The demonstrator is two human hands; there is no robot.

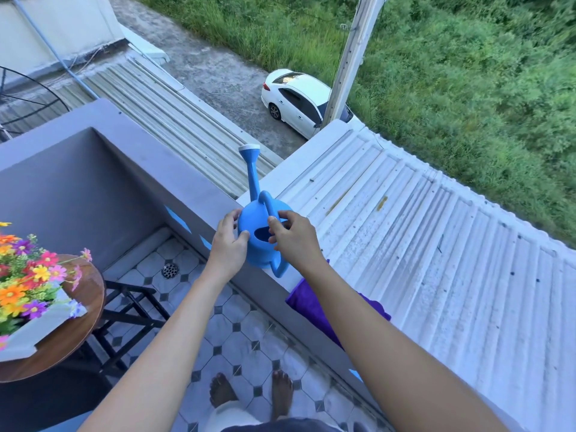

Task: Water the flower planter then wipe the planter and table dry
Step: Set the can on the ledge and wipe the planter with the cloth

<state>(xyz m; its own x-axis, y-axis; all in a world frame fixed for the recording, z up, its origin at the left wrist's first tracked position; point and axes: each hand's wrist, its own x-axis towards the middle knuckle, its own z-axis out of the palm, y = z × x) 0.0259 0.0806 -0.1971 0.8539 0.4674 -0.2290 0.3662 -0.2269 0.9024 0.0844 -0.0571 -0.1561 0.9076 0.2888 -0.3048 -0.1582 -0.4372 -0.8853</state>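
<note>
Head view: blue watering can [260, 232] standing on grey balcony ledge [174, 182], spout pointing away. Left hand [229, 244] cupped w/ fingers on can's left side. Right hand [293, 236] half-curled, fingertips at handle by fill hole. Purple cloth [307, 302] draped on ledge nearby. Flower planter [37, 310] on round wooden table [84, 322], far left.

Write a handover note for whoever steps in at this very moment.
Left hand: grip on the side of the blue watering can, thumb near the fill hole.
Right hand: fingers at the can's top handle, grasp not clearly closed.
The can stands on the balcony ledge, spout pointing away. The purple cloth lies on the ledge, nearer the person. The flower planter sits on the round wooden table, to the left.
Done: nothing visible.
Left: water the planter, wipe planter and table.
</note>
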